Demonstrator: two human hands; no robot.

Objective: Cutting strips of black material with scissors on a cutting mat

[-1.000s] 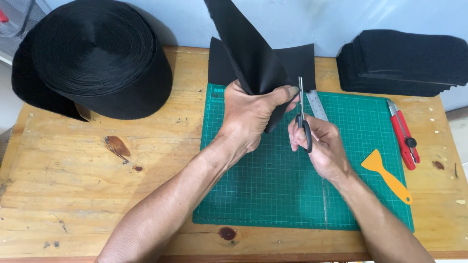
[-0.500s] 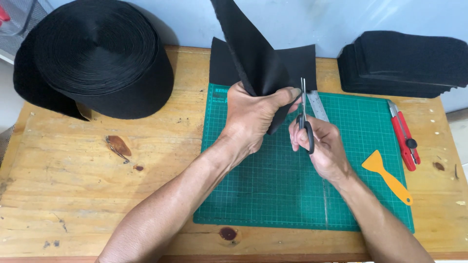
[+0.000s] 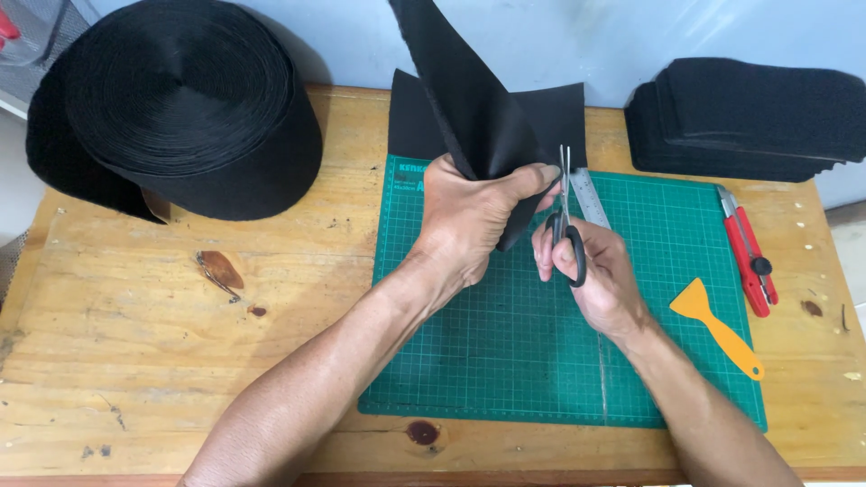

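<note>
The left hand (image 3: pixel 469 216) has its grip pinched on a folded black fabric strip (image 3: pixel 478 108), which rises above it. Just right of that grip, the right hand (image 3: pixel 591 266) holds black-handled scissors (image 3: pixel 566 221), fingers through the loops, blades upright beside the fabric edge. Under both lies a green cutting mat (image 3: pixel 686 298) on the wooden counter (image 3: pixel 180 343). A steel ruler (image 3: pixel 591 194) lies behind the scissors

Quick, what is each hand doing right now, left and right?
Left hand: closed, gripping the folded black fabric.
Right hand: closed around the scissors, blades up at the fabric's edge.
</note>
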